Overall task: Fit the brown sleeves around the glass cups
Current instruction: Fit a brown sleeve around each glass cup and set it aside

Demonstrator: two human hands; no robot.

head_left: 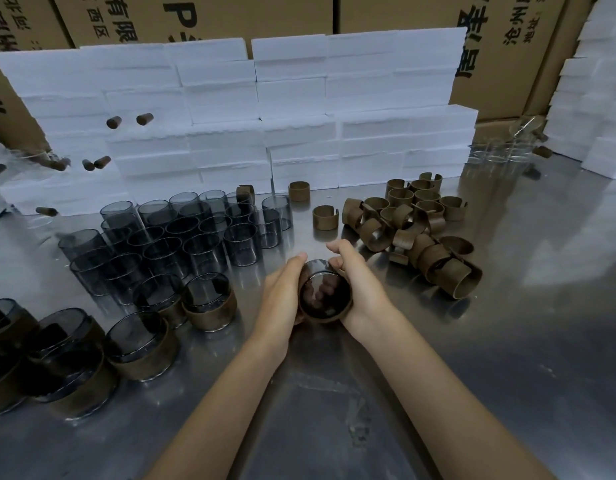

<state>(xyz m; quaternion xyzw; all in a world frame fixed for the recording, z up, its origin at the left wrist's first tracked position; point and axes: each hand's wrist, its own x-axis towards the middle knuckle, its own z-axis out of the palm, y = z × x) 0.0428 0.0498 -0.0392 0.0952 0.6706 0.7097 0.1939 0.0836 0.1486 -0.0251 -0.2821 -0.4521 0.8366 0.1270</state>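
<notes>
At far left, approx 8 o'clock, finished cups w/ sleeves [142, 344] stood in a loose group on the steel table [507, 341], each w/ a brown band round its lower half. Just beyond them, at about 10 o'clock, a dense cluster of bare smoky glass cups [182, 233] stood upright, packed touching or nearly so. Behind those, a wall of white foam blocks [292, 109] ran across from 10 to 1 o'clock, w/ cardboard cartons [507, 46] stacked behind it. At ctr, the left hand [282, 296] curled round the left side of 1 glass cup [325, 294], thumb up near the rim, fingers wrapped under and partly seen through the glass. A brown sleeve [334, 317] sat round that cup's lower part; whether it was fully seated I couldn't tell. The right hand [362, 289] gripped the cup's right side over the sleeve, fingers bent at the far rim. Cup was tilted toward the camera, mouth facing up and back. At 12 o'clock, 2 loose sleeves [325, 218] stood apart on the table. At approx 1 to 2 o'clock lay a heap of brown sleeves [420, 233], split rings tangled and overlapping. Far right, at 2 o'clock, a few clear glasses [496, 150] stood beside more foam blocks.
</notes>
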